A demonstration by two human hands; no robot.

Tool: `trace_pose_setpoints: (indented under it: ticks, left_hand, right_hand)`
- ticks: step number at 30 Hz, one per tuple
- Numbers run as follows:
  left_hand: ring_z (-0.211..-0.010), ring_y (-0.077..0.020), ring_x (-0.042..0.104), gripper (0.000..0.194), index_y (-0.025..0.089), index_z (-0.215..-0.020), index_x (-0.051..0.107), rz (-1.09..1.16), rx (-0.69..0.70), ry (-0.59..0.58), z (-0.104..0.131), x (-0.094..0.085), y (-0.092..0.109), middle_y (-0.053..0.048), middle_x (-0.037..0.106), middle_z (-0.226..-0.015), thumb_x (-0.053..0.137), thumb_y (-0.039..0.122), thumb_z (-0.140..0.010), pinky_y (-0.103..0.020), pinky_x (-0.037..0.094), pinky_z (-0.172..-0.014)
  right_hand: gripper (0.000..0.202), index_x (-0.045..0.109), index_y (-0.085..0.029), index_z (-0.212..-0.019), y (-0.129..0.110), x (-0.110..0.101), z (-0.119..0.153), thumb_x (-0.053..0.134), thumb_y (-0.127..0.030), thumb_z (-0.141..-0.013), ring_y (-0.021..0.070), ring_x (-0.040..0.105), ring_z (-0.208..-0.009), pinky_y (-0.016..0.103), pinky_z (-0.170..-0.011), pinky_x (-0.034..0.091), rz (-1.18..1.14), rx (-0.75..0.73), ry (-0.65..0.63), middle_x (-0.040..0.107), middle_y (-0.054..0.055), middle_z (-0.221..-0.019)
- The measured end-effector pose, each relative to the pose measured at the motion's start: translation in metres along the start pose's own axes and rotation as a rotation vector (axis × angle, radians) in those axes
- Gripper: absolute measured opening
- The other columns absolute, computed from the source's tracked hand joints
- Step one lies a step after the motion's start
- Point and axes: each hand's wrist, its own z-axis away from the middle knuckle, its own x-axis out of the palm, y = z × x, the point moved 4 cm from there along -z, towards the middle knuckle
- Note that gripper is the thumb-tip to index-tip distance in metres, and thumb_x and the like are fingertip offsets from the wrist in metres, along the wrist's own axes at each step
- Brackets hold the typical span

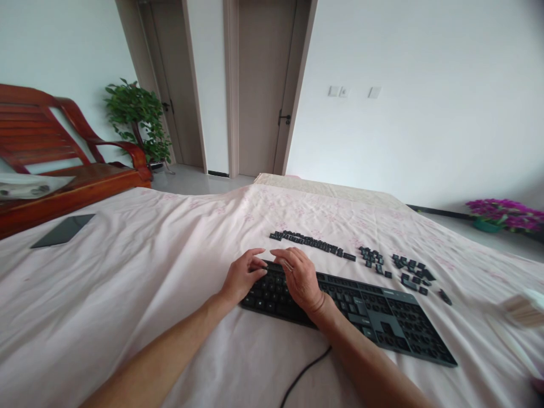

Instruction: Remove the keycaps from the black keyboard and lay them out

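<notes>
A black full-size keyboard [386, 323] lies slanted on the bed sheet, its cable running toward me. My left hand [244, 276] is at its far left corner, thumb at the edge and forefinger stretched out with a gap between them. Bent over the left-hand keys is my right hand [301, 279], its fingers curled toward the same corner. A thin pale line shows at these fingers; I cannot tell what it is. Many key positions look bare. Loose black keycaps [317, 242] lie in a row behind the keyboard, with more keycaps [411, 265] grouped at the right.
A small dark piece [445, 296] lies right of the keycaps. On the pale patterned sheet [178, 272], a dark flat tablet-like thing [63, 230] rests at the left. A blurred whitish object [525, 309] stands at the right edge. Beyond is a wooden bench [46, 136].
</notes>
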Motion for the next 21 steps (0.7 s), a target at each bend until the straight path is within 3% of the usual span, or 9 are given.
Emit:
trace_pose_setpoints:
  ticks: [5,10,15,21]
  left_hand:
    - [-0.08,-0.0155,0.065,0.05,0.02,-0.12,0.052,0.077,-0.031,0.03,0.0,-0.002,-0.001,-0.002,0.065,-0.088,0.066,0.021,-0.072,-0.03,0.05,-0.079]
    - [-0.074,-0.0131,0.064,0.051,0.022,-0.12,0.052,0.079,-0.024,0.064,0.002,-0.004,0.0,0.001,0.06,-0.086,0.068,0.025,-0.072,-0.026,0.05,-0.073]
    - [-0.076,-0.014,0.064,0.047,0.021,-0.12,0.052,0.101,-0.048,0.06,0.001,-0.003,-0.001,-0.001,0.061,-0.09,0.065,0.029,-0.075,-0.027,0.05,-0.073]
    - [-0.086,-0.0157,0.063,0.042,0.022,-0.121,0.054,-0.016,-0.006,0.164,-0.001,-0.007,-0.002,-0.006,0.062,-0.107,0.058,0.029,-0.08,-0.03,0.051,-0.079]
  right_hand:
    - [0.022,0.069,-0.027,-0.099,0.012,0.009,-0.005,0.049,-0.033,-0.092,0.019,0.061,-0.09,0.026,-0.077,0.042,0.227,0.23,-0.204,0.069,0.004,-0.093]
    - [0.013,0.07,-0.029,-0.09,0.02,0.023,-0.002,0.061,-0.033,-0.082,0.0201,0.064,-0.089,0.027,-0.075,0.041,0.246,0.37,-0.328,0.073,0.0,-0.092]
    - [0.012,0.072,-0.03,-0.085,0.037,0.021,-0.01,0.063,-0.034,-0.078,0.0196,0.066,-0.082,0.026,-0.069,0.041,0.176,0.448,-0.301,0.073,-0.002,-0.084]
    - [0.015,0.074,-0.03,-0.084,0.097,0.002,-0.033,0.062,-0.034,-0.075,0.0195,0.064,-0.079,0.025,-0.062,0.04,0.28,0.673,-0.215,0.072,-0.001,-0.08]
